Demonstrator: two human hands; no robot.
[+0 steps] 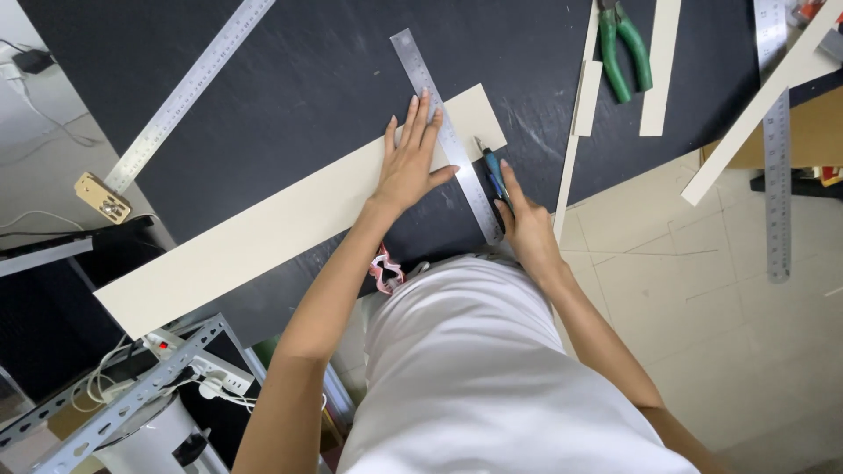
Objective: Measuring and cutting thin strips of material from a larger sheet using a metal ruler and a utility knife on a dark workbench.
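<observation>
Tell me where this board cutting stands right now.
Done, by the look of it: several thin cream offcut strips lie on the black mat. In hand: the left hand presses a steel ruler flat across the long cream board, while the right hand holds a blue-handled knife at the ruler's edge, blade near the board's far edge. Left: the short end beyond the ruler looks still attached.

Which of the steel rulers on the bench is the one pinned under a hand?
The short steel ruler lying across the cream cardboard strip, pressed flat by the left hand. The long steel ruler at upper left and the one at far right lie untouched.
</observation>
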